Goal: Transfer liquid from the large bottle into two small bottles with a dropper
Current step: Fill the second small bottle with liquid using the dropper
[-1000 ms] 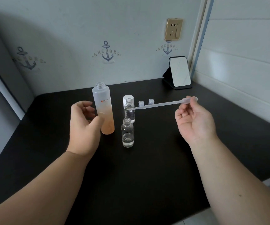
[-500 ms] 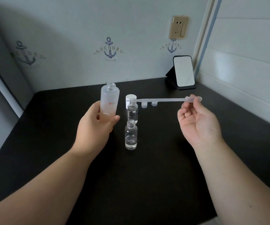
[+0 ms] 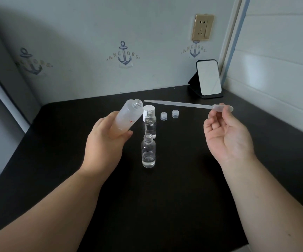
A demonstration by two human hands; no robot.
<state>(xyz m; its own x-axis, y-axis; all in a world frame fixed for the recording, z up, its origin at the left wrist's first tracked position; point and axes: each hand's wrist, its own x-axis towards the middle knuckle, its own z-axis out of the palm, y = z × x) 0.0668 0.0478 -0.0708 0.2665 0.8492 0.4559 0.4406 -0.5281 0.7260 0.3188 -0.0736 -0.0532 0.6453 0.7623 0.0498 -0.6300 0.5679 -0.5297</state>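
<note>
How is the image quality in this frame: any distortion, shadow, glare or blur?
Head view: wide-angle bending curves the wall edges and the black table; a broad soft shadow darkens the upper left wall; the mirror reflects a pale patch; the dropper and large bottle look slightly soft, the small bottles sharper.

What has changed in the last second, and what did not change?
The left hand took hold of the large bottle, lifted it off the table and tilted its open mouth toward the dropper. The right hand still pinches the dropper's bulb, with the tip now near the bottle mouth. Both small bottles and the caps stayed put.
</note>
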